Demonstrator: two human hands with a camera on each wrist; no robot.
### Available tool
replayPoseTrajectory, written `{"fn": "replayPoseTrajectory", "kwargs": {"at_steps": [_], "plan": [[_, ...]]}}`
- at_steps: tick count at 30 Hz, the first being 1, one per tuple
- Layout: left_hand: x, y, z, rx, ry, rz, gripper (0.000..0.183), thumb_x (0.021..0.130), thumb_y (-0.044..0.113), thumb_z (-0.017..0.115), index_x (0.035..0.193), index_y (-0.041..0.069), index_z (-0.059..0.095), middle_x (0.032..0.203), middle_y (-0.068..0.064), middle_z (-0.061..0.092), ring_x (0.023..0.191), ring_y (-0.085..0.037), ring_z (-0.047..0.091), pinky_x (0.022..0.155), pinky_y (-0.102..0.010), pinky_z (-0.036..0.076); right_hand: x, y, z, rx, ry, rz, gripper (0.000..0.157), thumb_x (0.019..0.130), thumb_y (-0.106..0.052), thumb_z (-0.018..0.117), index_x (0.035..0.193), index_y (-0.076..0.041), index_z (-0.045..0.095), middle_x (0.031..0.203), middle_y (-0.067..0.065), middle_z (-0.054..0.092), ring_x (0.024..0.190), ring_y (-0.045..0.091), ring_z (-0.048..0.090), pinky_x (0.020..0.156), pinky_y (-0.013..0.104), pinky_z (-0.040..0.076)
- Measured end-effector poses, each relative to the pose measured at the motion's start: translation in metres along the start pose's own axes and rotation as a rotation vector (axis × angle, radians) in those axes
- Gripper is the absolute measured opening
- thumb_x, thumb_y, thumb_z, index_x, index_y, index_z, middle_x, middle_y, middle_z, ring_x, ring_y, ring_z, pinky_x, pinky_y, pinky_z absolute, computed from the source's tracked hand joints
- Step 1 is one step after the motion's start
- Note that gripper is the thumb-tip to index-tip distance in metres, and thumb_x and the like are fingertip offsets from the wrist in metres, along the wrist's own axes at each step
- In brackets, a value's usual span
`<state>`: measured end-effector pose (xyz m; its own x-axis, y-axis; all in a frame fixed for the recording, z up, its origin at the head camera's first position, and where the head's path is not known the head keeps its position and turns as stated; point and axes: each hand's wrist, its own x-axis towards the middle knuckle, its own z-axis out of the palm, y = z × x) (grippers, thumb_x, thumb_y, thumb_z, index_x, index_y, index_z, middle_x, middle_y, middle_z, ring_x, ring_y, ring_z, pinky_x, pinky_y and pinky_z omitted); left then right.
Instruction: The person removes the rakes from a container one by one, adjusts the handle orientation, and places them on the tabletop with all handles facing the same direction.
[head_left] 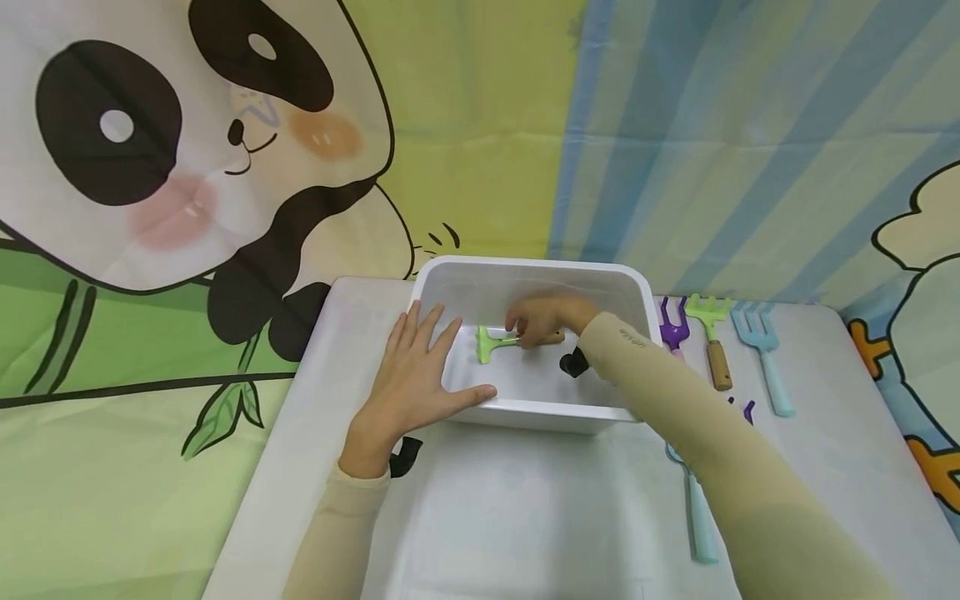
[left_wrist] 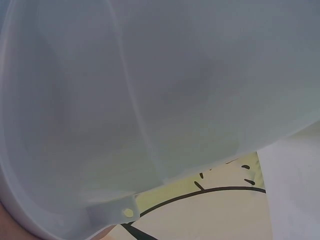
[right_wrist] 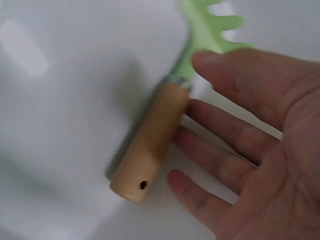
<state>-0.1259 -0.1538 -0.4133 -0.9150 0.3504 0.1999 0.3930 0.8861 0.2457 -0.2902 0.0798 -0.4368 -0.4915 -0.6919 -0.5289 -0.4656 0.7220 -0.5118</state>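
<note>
A small green hand rake (head_left: pixel 485 344) with a wooden handle (right_wrist: pixel 150 145) lies on the floor of a white plastic bin (head_left: pixel 540 407). Reaching down into the bin, my right hand (head_left: pixel 542 318) is over that handle. In the right wrist view its thumb (right_wrist: pixel 212 65) touches the green neck, while fingertips meet the handle's side without wrapping round it. My left hand (head_left: pixel 416 362) rests on the bin's left side, fingers spread, its thumb along the front rim. The left wrist view is mostly filled by the bin's grey-white wall (left_wrist: pixel 165 90).
Right of the bin lie a purple fork (head_left: pixel 674 329), another green rake (head_left: pixel 708 312) with a wooden handle, and a light blue fork (head_left: pixel 759 333). Partly under my right sleeve are a light blue tool (head_left: pixel 701 521) and purple tines (head_left: pixel 748 412). A panda-printed cloth (head_left: pixel 480 125) hangs behind.
</note>
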Motion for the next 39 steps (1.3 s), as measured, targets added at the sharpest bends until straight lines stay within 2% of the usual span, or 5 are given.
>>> {"fn": "replayPoseTrajectory", "kwargs": {"at_steps": [8,16,23,33,39], "plan": [[0.001,0.002,-0.003,0.006,-0.005,-0.003,0.111,0.076,0.089,0.047,0.15,0.007,0.045,0.161,-0.017,0.026,0.151,-0.038,0.005,0.12,-0.048,-0.001,0.02,0.018,0.023,-0.239,0.079,0.021,0.034,0.086,-0.009,0.07,0.119,-0.005,0.066,0.108,0.006,0.065,0.096,0.022,0.059,0.086,0.036,0.05],[0.001,0.002,-0.002,0.009,0.0,-0.005,0.111,0.076,0.09,0.045,0.151,0.008,0.045,0.161,-0.016,0.026,0.151,-0.038,0.005,0.12,-0.047,-0.001,0.027,0.02,0.03,-0.27,0.078,0.089,0.03,0.086,-0.01,0.072,0.114,-0.006,0.06,0.098,0.003,0.061,0.086,0.02,0.055,0.077,0.033,0.049],[0.0,0.002,-0.001,0.006,0.001,-0.007,0.111,0.076,0.091,0.044,0.151,0.009,0.045,0.161,-0.016,0.026,0.151,-0.037,0.005,0.12,-0.047,0.0,0.016,0.011,0.027,-0.093,0.007,0.148,0.033,0.093,-0.015,0.067,0.124,-0.006,0.059,0.108,0.008,0.058,0.074,0.018,0.057,0.06,0.03,0.053],[-0.001,0.003,-0.002,0.007,-0.004,-0.014,0.111,0.076,0.091,0.043,0.15,0.009,0.046,0.161,-0.016,0.027,0.151,-0.037,0.004,0.12,-0.047,0.0,0.013,0.008,0.023,0.263,-0.144,0.246,0.044,0.095,-0.011,0.064,0.137,-0.006,0.053,0.117,0.012,0.057,0.096,0.026,0.062,0.075,0.041,0.059],[-0.001,0.003,-0.002,-0.001,-0.005,-0.015,0.11,0.076,0.09,0.046,0.15,0.008,0.046,0.161,-0.017,0.027,0.151,-0.037,0.003,0.12,-0.047,-0.001,0.01,0.005,0.019,0.356,-0.232,0.286,0.047,0.091,-0.003,0.062,0.137,-0.003,0.052,0.114,0.016,0.059,0.096,0.027,0.063,0.078,0.043,0.058]]}}
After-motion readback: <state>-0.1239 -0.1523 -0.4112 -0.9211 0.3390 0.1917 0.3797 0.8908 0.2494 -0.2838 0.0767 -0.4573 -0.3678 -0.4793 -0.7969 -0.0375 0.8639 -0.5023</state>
